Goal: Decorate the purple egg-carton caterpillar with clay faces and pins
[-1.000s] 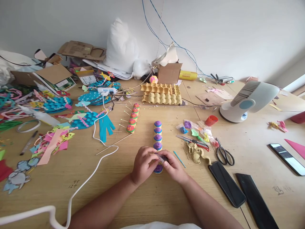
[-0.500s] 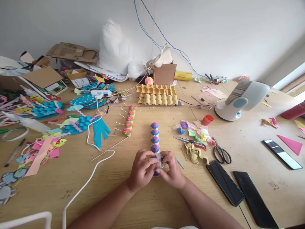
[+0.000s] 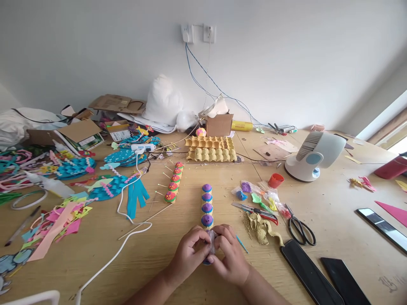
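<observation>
Near the table's (image 3: 111, 275) near edge, the left hand (image 3: 188, 254) and right hand (image 3: 231, 256) meet, each grip narrow, pinching a small clear plastic bag (image 3: 212, 241) between them; its contents are too hidden to tell. The bag is over the near end of a purple-and-blue egg-carton strip (image 3: 207, 208), whose long axis runs from the hands toward the far edge, both hands about equally near. Right of it lie a utility knife (image 3: 256, 210) and black-handled scissors (image 3: 300, 228). Farther on, clear bags (image 3: 261, 194) hold coloured modelling clay; beside them stands a red cup (image 3: 275, 181), inside unclear. Toward the far edge are egg cartons (image 3: 211, 155), then a cardboard box (image 3: 219, 126) with something white in its top.
</observation>
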`<act>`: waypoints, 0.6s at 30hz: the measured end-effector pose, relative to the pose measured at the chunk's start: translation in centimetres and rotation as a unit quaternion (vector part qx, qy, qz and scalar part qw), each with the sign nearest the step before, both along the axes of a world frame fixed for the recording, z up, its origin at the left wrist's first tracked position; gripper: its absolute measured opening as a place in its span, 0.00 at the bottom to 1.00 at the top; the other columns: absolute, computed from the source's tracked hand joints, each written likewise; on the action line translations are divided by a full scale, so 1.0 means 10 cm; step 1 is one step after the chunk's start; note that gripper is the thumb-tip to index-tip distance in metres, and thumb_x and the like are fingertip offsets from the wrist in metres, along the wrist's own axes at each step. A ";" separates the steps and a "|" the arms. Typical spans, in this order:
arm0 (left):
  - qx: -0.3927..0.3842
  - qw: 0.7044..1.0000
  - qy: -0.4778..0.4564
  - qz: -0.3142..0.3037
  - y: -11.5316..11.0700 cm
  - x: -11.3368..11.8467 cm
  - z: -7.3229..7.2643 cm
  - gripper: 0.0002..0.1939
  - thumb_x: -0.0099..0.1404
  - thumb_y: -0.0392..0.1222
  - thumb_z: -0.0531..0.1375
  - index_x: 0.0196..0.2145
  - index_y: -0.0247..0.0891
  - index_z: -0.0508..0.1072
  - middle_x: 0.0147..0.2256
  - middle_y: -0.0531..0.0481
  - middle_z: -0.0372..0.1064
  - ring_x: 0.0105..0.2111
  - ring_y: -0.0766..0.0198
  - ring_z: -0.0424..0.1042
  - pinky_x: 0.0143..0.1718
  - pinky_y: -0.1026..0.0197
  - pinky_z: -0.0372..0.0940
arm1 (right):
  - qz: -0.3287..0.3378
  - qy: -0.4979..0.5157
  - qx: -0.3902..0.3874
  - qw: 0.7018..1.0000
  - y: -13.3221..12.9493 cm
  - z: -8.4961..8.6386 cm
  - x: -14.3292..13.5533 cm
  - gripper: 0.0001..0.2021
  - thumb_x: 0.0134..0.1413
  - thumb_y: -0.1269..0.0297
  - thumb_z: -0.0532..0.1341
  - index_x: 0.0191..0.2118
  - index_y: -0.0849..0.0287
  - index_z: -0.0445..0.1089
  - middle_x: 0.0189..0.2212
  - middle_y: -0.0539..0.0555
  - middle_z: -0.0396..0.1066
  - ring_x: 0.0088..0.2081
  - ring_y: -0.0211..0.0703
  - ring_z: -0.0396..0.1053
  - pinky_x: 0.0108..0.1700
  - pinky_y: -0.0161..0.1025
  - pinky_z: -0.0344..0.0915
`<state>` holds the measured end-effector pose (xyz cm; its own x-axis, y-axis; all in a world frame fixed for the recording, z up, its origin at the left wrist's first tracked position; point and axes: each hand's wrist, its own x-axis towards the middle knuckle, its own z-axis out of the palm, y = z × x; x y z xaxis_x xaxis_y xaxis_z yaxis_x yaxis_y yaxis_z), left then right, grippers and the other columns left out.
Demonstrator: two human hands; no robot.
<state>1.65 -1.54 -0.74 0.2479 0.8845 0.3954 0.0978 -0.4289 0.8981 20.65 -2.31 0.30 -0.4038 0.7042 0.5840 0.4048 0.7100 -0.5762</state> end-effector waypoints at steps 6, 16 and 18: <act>0.117 0.992 0.054 -0.007 -0.05 0.05 0.15 0.07 0.69 0.32 0.64 0.39 0.43 0.76 0.35 0.51 0.76 0.40 0.62 0.73 0.43 0.60 0.70 | -0.074 0.016 0.016 0.997 0.01 -0.02 0.00 0.13 0.68 0.53 0.60 0.35 0.54 0.63 0.48 0.58 0.70 0.49 0.55 0.67 0.48 0.54 0.65; 0.257 0.961 0.095 0.046 -0.05 0.01 0.36 0.12 0.68 0.26 0.59 0.42 0.42 0.75 0.36 0.50 0.77 0.40 0.62 0.77 0.46 0.59 0.72 | -0.081 -0.009 0.104 0.991 -0.04 0.14 -0.09 0.05 0.65 0.73 0.55 0.39 0.56 0.66 0.48 0.56 0.71 0.49 0.49 0.66 0.51 0.49 0.60; 0.275 0.953 0.108 0.065 -0.04 -0.02 0.38 0.12 0.67 0.25 0.59 0.40 0.41 0.74 0.36 0.50 0.77 0.42 0.62 0.78 0.47 0.60 0.72 | -0.097 -0.013 0.127 0.987 -0.03 0.17 -0.11 0.05 0.64 0.74 0.57 0.38 0.56 0.66 0.48 0.56 0.72 0.49 0.49 0.66 0.51 0.49 0.60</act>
